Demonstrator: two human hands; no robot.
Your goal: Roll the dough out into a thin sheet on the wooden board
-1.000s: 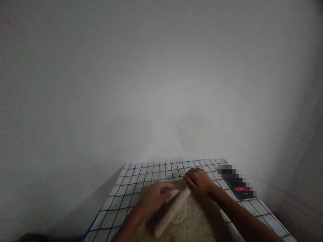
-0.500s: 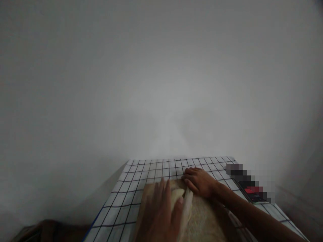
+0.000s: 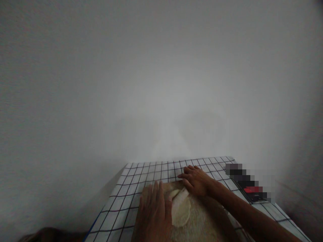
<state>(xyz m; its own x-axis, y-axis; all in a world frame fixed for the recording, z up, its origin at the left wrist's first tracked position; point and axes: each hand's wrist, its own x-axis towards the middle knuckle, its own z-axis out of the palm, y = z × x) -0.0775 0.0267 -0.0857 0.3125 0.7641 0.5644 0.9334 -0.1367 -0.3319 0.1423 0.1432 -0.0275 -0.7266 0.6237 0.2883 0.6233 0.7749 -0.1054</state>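
A pale rolling pin (image 3: 179, 197) lies diagonally across a flat, round sheet of dough (image 3: 183, 214) on a brown board (image 3: 204, 225). My left hand (image 3: 155, 210) rests flat over the near end of the pin, its fingers stretched forward and hiding that end. At the pin's far end, my right hand (image 3: 196, 181) lies with its palm and thumb over it. The right fingers reach past the board's far edge and are apart, with the index finger pointing left. Part of the dough shows on both sides of the pin.
A white cloth with dark grid lines (image 3: 126, 196) covers the table. On the right edge lies a dark, flat object with a red patch (image 3: 252, 189), partly pixelated. A plain wall (image 3: 161, 84) stands behind the table. Something dark (image 3: 50, 233) sits low at the left.
My left hand has moved left, and the near part of the rolling pin has swung left with it, uncovering more dough. The right hand stays at the far end, its index finger now stretched out.
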